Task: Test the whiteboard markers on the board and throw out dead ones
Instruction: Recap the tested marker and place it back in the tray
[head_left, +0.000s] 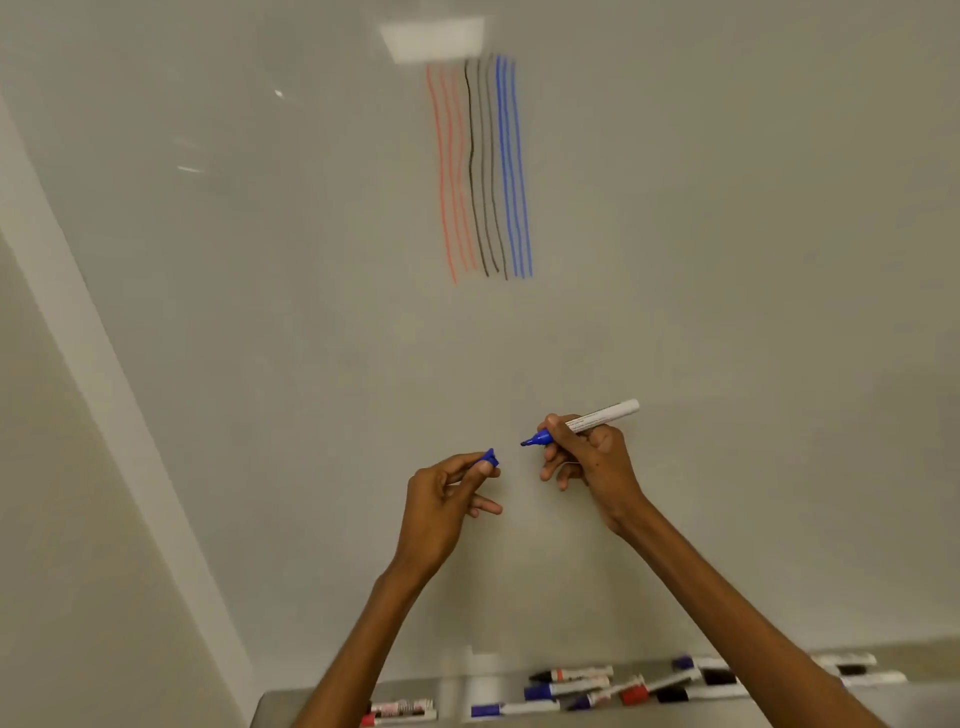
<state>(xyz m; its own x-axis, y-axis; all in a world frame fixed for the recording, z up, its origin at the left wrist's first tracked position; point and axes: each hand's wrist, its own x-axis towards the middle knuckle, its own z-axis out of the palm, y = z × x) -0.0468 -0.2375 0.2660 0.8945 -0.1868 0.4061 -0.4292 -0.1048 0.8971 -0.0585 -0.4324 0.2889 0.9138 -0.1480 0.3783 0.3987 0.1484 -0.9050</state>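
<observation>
While the whiteboard (727, 260) fills nearly everything ahead, pale and glossy, a patch of glare (434, 39) shines near its top. A white frame strip (104, 364) runs down its left side against a plain wall (62, 519). High on the board stand red lines (449, 171), black lines (480, 171) and blue lines (511, 171), side by side and roughly upright. Along the bottom edge a metal tray (291, 701) holds spare markers (566, 688) in red, black and blue, lying at odd angles. Two bare arms reach up in front of the board.

The right hand (592, 462) is clenched round the barrel of an uncapped blue marker (597, 417), forefinger and thumb close behind the blue collar. That marker lies nearly level, white tail up to the right, tip aimed left and slightly down. Whether the tip touches the board I cannot tell. The left hand (447, 499) pinches the blue cap (489, 458) between thumb and forefinger, the other fingers loosely bent. Cap and tip sit near each other but apart.
</observation>
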